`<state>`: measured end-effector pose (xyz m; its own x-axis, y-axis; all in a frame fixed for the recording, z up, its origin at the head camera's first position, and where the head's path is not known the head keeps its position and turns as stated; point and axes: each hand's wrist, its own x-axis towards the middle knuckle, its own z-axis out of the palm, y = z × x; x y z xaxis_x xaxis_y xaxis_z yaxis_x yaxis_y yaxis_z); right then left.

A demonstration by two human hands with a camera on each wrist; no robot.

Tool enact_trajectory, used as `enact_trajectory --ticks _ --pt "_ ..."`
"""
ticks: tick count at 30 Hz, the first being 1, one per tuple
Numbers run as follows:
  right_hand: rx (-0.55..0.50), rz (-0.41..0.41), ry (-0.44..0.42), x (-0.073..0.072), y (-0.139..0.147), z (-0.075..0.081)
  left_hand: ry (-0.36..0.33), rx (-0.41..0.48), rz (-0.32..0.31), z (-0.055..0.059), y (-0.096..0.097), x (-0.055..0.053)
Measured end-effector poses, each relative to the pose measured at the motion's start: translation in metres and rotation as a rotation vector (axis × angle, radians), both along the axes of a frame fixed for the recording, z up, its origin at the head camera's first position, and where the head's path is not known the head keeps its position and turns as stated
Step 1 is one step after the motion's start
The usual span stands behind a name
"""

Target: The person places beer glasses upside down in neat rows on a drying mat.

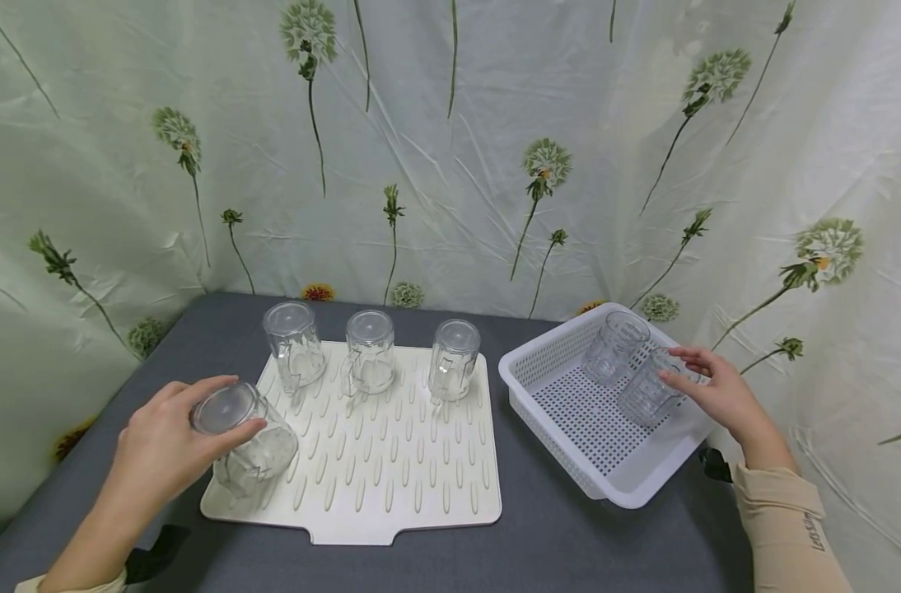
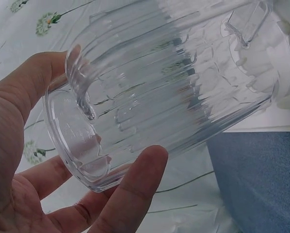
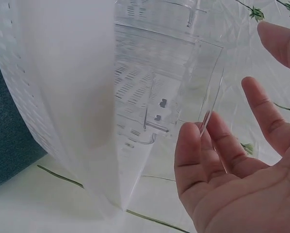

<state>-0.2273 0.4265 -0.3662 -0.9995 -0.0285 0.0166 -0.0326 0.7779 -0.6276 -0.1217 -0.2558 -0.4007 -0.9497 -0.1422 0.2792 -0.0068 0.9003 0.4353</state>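
My left hand (image 1: 165, 445) grips an upside-down clear glass mug (image 1: 268, 449) around its base, thumb and fingers on opposite sides. The mug tilts, its mouth close over the front left of a white ridged draining board (image 1: 391, 494). Farther back are three more upside-down glass mugs: a left one (image 1: 295, 342), a middle one (image 1: 371, 350) and a right one (image 1: 454, 358). Over the white basket (image 1: 557, 457), my right hand (image 1: 717, 391) is spread, fingertips right at the rim of a glass mug (image 3: 176, 92) lying inside. Another clear glass (image 1: 615, 350) leans behind that mug.
The board and basket rest on a dark grey tabletop (image 1: 450, 568), with a gap between them. A pale curtain (image 1: 436, 165) printed with dandelions hangs close behind the table and along its sides. The basket has perforated walls and stands at an angle.
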Motion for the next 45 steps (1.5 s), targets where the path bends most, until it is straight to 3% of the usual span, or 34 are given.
enact_trajectory --ticks 14,22,31,45 --pt "-0.012 -0.021 0.033 0.0 0.0 0.0 0.017 -0.007 0.0 0.0 0.005 -0.001" --pt "-0.01 -0.04 0.053 -0.002 0.002 -0.003 -0.018 -0.009 0.014 0.0 0.007 -0.002" --pt "-0.009 -0.062 -0.042 -0.002 0.005 -0.002 0.006 -0.001 0.002 0.0 0.009 -0.004" --pt "0.038 -0.06 -0.085 -0.007 0.006 -0.001 -0.006 -0.001 0.009 0.001 0.013 -0.005"
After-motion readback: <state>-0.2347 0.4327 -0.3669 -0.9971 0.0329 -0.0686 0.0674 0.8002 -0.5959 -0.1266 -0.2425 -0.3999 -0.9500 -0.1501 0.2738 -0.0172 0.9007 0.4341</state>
